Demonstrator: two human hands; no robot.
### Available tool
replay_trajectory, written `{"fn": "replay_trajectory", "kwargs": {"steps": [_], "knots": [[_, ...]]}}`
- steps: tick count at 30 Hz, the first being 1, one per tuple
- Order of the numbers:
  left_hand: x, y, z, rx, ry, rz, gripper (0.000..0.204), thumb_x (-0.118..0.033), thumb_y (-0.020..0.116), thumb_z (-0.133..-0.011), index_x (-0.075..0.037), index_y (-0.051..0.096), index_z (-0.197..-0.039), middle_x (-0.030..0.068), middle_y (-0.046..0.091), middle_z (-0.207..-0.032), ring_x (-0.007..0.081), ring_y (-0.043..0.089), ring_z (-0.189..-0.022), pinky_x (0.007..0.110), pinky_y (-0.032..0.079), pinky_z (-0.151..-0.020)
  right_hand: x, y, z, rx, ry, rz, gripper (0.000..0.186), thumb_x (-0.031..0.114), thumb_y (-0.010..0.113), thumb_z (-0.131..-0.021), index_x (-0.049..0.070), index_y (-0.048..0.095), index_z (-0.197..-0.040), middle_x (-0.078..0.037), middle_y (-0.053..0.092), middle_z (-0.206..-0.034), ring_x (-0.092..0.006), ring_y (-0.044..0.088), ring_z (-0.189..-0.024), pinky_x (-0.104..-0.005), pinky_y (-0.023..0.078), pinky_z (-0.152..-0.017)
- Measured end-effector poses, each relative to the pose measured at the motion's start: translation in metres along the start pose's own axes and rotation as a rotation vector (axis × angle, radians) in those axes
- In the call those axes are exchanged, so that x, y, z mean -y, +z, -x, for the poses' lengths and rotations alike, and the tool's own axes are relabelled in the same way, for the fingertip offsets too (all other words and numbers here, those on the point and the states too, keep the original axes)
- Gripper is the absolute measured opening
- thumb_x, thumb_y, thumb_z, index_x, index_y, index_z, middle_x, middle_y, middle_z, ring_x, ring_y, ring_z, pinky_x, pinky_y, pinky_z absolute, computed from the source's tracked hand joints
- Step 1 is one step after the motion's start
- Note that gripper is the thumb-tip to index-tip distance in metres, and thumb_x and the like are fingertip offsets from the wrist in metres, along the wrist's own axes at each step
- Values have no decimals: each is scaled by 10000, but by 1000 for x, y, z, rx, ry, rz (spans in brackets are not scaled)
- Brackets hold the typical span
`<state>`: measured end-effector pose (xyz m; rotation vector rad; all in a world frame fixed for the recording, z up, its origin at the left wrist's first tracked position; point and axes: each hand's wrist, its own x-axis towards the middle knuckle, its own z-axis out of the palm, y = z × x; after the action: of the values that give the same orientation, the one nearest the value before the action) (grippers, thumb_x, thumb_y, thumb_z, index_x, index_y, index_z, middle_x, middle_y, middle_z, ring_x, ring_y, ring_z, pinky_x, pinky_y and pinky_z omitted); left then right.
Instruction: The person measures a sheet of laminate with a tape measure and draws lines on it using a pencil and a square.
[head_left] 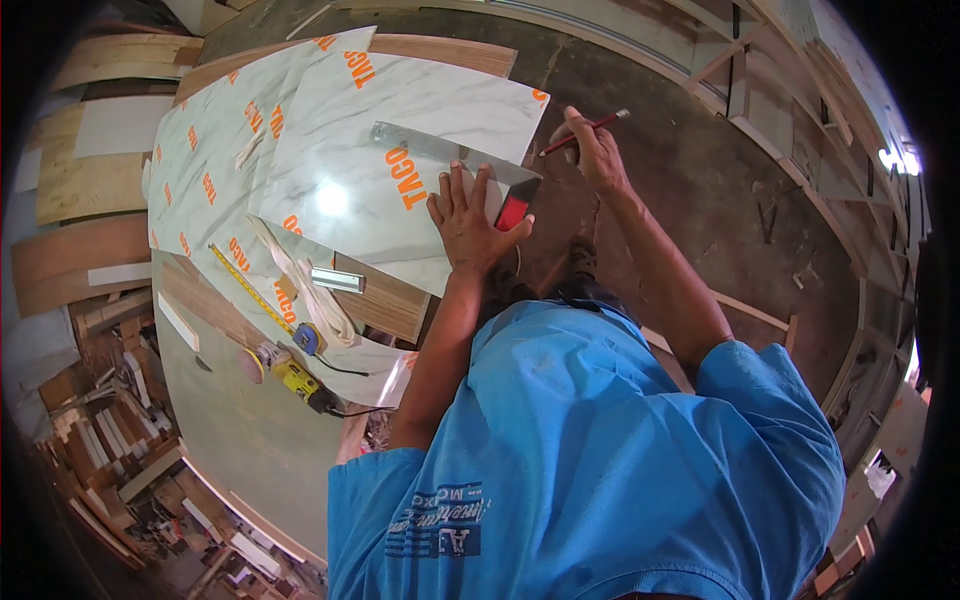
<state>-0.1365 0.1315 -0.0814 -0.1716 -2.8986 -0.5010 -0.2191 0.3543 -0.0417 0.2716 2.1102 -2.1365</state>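
My left hand (468,222) lies spread on a white marble-patterned sheet (320,140) with orange print, its fingertips pressing at a metal square (420,140) and its thumb beside the square's red-and-dark handle (515,207). The square's blade crosses the sheet near its right part. My right hand (598,155) is off the sheet's right edge, closed around a red pencil (610,120) held in the air.
At left on the work surface lie an extended tape measure (306,338), a yellow power tool (298,383), a metal bar (338,281) and white strips (285,255). Wooden offcuts (120,440) pile beyond. Pale frames (760,90) line the right, past the dark floor (750,250).
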Motion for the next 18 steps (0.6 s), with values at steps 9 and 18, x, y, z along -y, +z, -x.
{"fn": "replay_trajectory", "kwargs": {"steps": [9, 18], "knots": [[-1, -3, -1, -32, 8, 22, 1045, -641, 796, -587, -198, 486, -1481, 213, 331, -1586, 446, 327, -1440, 679, 228, -1121, 7, 44, -32, 387, -159, 410, 259, 222, 623, -884, 7, 716, -993, -84, 713, -854, -146, 641, -793, -312, 519, -756], [-7, -15, -2, -15, -33, 90, 1005, -556, 838, -579, -201, 499, -1456, 231, 353, -1565, 436, 333, -1439, 659, 224, -1137, 7, 74, -53, 512, -303, 496, 230, 190, 614, -854, 15, 712, -966, -118, 713, -855, -199, 648, -776, -329, 521, -767]]}}
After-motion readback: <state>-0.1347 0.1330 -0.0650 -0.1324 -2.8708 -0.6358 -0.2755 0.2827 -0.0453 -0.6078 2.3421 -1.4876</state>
